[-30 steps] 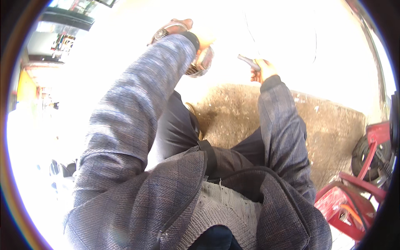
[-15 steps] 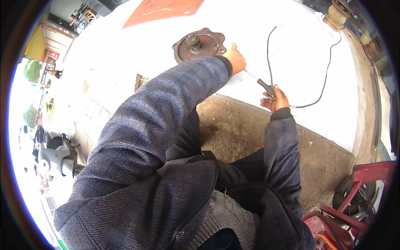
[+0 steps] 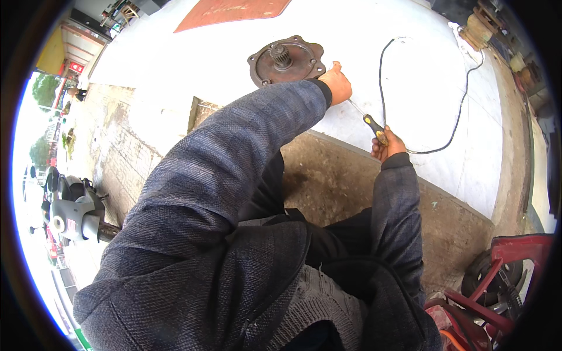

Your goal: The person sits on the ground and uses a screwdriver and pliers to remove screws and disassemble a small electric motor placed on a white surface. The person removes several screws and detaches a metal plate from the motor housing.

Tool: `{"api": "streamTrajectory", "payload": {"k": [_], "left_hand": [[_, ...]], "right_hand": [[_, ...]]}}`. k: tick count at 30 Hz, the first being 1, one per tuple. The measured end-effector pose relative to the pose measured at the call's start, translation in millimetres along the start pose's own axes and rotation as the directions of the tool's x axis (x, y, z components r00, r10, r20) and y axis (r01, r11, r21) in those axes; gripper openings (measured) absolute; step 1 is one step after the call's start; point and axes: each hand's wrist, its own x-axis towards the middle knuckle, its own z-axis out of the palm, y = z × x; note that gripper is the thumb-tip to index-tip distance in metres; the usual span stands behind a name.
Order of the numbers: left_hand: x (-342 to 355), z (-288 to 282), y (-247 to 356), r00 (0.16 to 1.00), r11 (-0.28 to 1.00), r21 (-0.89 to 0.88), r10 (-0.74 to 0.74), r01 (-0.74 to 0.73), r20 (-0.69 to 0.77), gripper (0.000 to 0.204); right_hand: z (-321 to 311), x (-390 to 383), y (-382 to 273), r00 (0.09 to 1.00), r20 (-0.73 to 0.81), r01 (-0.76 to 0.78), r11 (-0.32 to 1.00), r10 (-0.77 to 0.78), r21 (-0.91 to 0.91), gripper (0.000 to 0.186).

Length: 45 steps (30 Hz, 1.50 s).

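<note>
A screwdriver (image 3: 374,128) with a black and yellow handle slants between my two hands. My right hand (image 3: 390,145) is closed round the rear of its handle. The thin metal shaft runs up and left to my left hand (image 3: 338,85), which is closed with the thumb up. Its other fingers are largely hidden, so I cannot tell whether they grip the shaft tip or something else. Just left of that hand lies a brown metal flange plate (image 3: 300,69) with a lobed rim and bolt holes. A toothed shaft (image 3: 281,57) stands up from its middle.
A black cable (image 3: 460,114) loops over the white sheet (image 3: 424,93) to the right. At the far side lies a reddish-brown board (image 3: 234,13). Bare dirty ground (image 3: 322,181) shows by my legs. A red metal frame (image 3: 483,292) stands lower right, a parked scooter (image 3: 73,213) far left.
My right fingers, loosely spread before, have closed round the screwdriver handle. The handle has turned, showing more yellow. My left hand stays by the flange plate.
</note>
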Motion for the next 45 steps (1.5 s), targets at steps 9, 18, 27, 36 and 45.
{"api": "streamTrajectory", "payload": {"k": [9,18,27,36,45], "left_hand": [[-6,-9,-4,0.995,0.994,-0.059,-0.092,0.094,0.041,0.015],[-5,-3,-2,0.995,0.989,-0.107,-0.097,0.100,0.030,0.017],[-4,1,-2,0.991,0.982,-0.134,-0.130,0.133,0.026,0.017],[-3,-4,-4,0.992,0.982,-0.156,-0.090,0.103,0.085,0.021],[-4,-2,-6,0.992,0.976,-0.177,-0.128,0.127,0.007,0.016]], "right_hand": [[1,3,4,0.996,0.047,0.080,0.994,-0.076,-0.074,0.044],[9,20,20,0.846,-0.162,0.486,0.859,-0.508,-0.161,0.032],[-2,5,-1,0.961,0.046,0.276,0.957,-0.272,-0.085,0.037],[9,3,5,0.991,-0.134,-0.029,0.997,0.019,-0.071,0.032],[3,2,5,0.998,-0.062,-0.017,0.984,0.029,0.177,0.035]]}}
